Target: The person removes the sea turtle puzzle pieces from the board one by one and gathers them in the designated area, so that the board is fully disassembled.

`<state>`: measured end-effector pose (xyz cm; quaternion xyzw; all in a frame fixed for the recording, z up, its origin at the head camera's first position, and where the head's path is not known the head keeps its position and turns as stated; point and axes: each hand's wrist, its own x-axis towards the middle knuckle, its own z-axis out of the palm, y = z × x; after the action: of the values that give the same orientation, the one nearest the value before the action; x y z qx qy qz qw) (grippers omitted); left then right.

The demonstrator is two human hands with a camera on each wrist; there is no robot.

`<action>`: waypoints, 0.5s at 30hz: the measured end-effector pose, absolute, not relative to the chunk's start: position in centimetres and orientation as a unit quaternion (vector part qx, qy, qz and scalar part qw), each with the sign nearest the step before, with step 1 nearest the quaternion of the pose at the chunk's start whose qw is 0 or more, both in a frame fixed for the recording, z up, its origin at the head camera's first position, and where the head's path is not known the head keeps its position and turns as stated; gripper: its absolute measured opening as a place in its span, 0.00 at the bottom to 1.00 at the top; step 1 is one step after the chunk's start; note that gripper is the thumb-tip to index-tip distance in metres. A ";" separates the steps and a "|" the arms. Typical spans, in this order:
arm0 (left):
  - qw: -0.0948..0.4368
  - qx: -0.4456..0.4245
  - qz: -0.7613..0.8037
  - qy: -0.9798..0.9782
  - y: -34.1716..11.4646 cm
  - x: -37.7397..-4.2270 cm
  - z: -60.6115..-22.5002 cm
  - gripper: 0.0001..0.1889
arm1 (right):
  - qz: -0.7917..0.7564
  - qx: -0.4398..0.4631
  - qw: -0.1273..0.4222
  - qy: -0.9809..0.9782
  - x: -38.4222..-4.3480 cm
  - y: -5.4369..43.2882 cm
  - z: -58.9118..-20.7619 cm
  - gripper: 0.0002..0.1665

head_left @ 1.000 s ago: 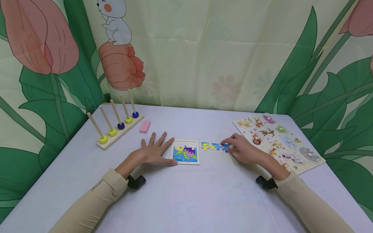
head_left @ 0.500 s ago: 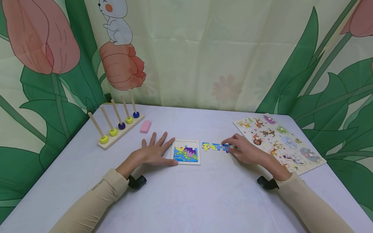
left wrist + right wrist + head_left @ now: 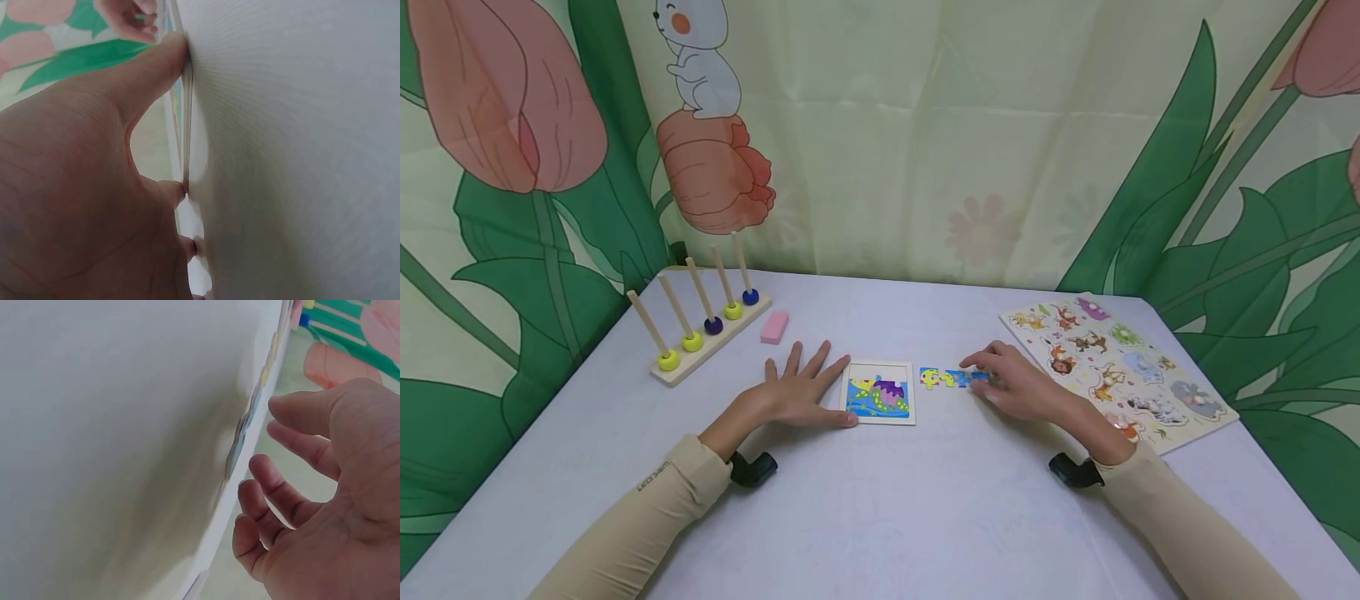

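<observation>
My left hand lies with fingers spread at the left side of a small wooden jigsaw frame. Its thumb presses the near left corner and its index fingertip touches the far left corner. Inside the frame sits a partly filled picture in blue, purple and yellow. Right of it is a row of loose jigsaw pieces, yellow and blue. Over the row's right end hovers my right hand, thumb and index finger apart. In the right wrist view its loosely bent fingers hold nothing, just off the pieces.
A wooden peg stand with yellow and blue beads is at the back left, beside a pink block. On the right lies a large animal puzzle board, close to my right forearm. A patterned curtain hangs behind the table.
My right hand has shifted slightly left along the row of jigsaw pieces, and its thumb and index finger now cover a different part of them. The left hand and the frame have stayed put.
</observation>
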<state>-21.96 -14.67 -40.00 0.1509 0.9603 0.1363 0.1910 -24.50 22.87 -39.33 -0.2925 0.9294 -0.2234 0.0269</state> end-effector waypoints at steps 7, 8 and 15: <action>0.194 0.150 0.131 0.961 -14.7 -21.9 -39.9 0.57 | -0.226 -0.295 0.049 0.927 -24.7 20.3 -39.3 0.20; 0.196 0.149 0.131 0.960 -14.7 -21.9 -40.0 0.57 | -0.226 -0.296 0.052 0.927 -24.7 19.9 -39.3 0.20; 0.198 0.147 0.129 0.960 -14.9 -22.5 -40.8 0.59 | -0.229 -0.305 0.065 0.922 -24.7 17.1 -39.2 0.19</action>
<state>-22.51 -14.90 -40.80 0.1471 0.9604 0.1291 0.1981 -24.75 17.11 -39.16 -0.3053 0.9220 -0.2288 0.0654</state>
